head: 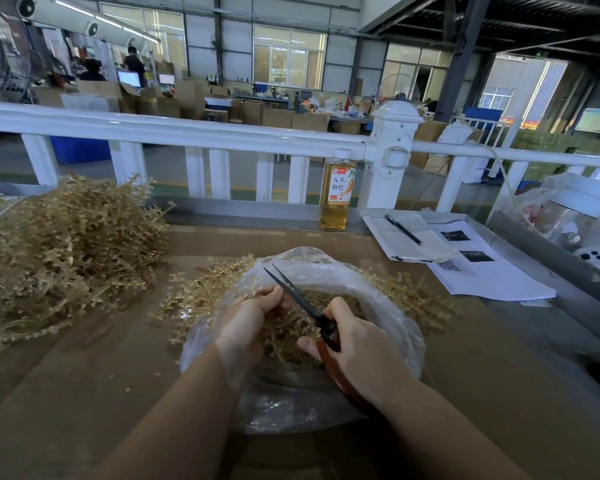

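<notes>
While your left hand (pixel 253 310) pinches a stem of the golden sprig (pixel 201 299) between curled fingers (pixel 274 293) and thumb, the head view shows the sprig's branches fanning out to the left of those fingers, over the rim of the clear plastic bag (pixel 392 306). The pinched end itself is mostly hidden by your knuckles. Your right hand (pixel 357 344) is wrapped round the red handles of the scissors (pixel 300 299). The blades stand slightly apart, crossing just to the right of your left fingertips and pointing away from you.

Judgement: you are trimming pieces off the sprig into the bag. To do it well, hold the stem above the bag's mouth so offcuts fall inside; loose bits lie on the cardboard top (pixel 84 393) to the left of your left forearm. Feed the stem deep toward the pivot, where the cut is cleanest, and draw your left fingertips back from the edge before closing. The blades sit very near those fingertips, so there is a risk of a nick.

Beyond your fingers, a large heap of sprigs (pixel 66 244) lies far to the left. A bottle (pixel 335 194), notebook (pixel 406 237) and pen (pixel 403 230) stand off to the right.
</notes>
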The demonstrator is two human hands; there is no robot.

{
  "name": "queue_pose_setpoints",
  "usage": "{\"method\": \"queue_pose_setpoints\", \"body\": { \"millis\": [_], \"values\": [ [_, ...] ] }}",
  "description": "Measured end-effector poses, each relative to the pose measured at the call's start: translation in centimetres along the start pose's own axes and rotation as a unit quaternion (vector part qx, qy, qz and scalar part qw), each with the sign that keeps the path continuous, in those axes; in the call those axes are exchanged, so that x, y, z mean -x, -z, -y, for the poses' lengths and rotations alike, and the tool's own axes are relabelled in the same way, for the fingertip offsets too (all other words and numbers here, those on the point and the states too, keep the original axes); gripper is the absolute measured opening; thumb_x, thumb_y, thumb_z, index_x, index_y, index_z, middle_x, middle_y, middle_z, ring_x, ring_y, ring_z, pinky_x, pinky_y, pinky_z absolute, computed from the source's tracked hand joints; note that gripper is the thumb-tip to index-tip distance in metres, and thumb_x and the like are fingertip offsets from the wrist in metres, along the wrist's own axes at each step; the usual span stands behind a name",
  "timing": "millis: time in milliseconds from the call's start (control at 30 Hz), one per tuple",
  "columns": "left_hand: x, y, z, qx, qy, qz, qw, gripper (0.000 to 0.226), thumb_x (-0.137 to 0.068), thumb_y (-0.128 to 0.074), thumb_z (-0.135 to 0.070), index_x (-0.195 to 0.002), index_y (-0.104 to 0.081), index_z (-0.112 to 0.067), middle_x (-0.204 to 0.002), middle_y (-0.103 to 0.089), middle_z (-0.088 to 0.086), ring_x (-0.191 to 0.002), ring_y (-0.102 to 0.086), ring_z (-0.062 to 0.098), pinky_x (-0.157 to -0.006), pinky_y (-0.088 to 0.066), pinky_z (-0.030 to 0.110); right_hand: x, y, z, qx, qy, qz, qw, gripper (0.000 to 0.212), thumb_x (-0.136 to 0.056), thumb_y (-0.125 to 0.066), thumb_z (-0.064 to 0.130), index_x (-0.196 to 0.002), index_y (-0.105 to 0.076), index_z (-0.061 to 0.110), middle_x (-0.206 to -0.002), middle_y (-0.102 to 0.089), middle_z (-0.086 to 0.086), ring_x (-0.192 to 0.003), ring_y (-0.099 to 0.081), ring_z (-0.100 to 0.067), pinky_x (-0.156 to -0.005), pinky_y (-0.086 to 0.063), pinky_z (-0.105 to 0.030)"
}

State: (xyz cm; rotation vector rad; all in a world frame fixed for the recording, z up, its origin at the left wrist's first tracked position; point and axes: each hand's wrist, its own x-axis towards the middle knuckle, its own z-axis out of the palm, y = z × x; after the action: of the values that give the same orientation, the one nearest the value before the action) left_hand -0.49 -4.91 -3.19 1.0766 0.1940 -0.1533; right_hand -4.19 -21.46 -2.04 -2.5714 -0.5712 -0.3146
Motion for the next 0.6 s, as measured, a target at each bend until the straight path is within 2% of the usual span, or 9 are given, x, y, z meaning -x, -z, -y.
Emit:
{"method": "queue_pose_setpoints", "body": {
  "millis": [167,233,367,600],
  "values": [
    [-0.03,-0.30,-0.07,0.007,0.004,-0.009,1.000,0.010,-0.090,-0.058,-0.017,-0.086,-0.064,-0.010,-0.068,-0.069,0.006,-0.068,-0.066,0.024,-0.061,-0.048,0.033,0.01,0.23,0.06,0.008,-0.003,0.015,1.000,0.037,-0.086,-0.063,0.050,-0.094,-0.032,0.033,-0.079,-0.052,0.017,-0.067,-0.047,0.002,-0.053,-0.030,-0.008],
    [-0.11,-0.29,-0.03,0.004,0.003,-0.007,1.000,0.010,-0.090,-0.058,-0.016,-0.084,-0.063,-0.010,-0.065,-0.067,0.005,-0.064,-0.065,0.022,-0.061,-0.047,0.032,-0.02,0.16,0.02,0.012,-0.004,0.012,1.000,0.033,-0.088,-0.063,0.043,-0.095,-0.031,0.033,-0.082,-0.054,0.016,-0.070,-0.048,0.000,-0.053,-0.030,-0.007],
    [-0.17,-0.19,0.07,-0.008,-0.002,-0.006,1.000,0.012,-0.090,-0.058,-0.014,-0.081,-0.064,-0.009,-0.063,-0.066,0.004,-0.060,-0.065,0.020,-0.063,-0.048,0.033,-0.16,0.00,-0.05,0.023,-0.001,0.000,1.000,0.026,-0.093,-0.057,0.029,-0.096,-0.032,0.033,-0.080,-0.052,0.016,-0.063,-0.046,0.001,-0.053,-0.036,-0.006],
    [-0.13,-0.22,-0.13,-0.017,0.010,-0.006,1.000,0.021,-0.091,-0.057,-0.016,-0.071,-0.059,-0.010,-0.058,-0.063,0.004,-0.056,-0.063,0.021,-0.064,-0.047,0.033,-0.46,-0.27,-0.29,0.025,0.003,0.004,1.000,0.025,-0.094,-0.056,0.026,-0.097,-0.031,0.031,-0.073,-0.050,0.015,-0.056,-0.045,0.001,-0.049,-0.037,-0.008]
  ]
}}
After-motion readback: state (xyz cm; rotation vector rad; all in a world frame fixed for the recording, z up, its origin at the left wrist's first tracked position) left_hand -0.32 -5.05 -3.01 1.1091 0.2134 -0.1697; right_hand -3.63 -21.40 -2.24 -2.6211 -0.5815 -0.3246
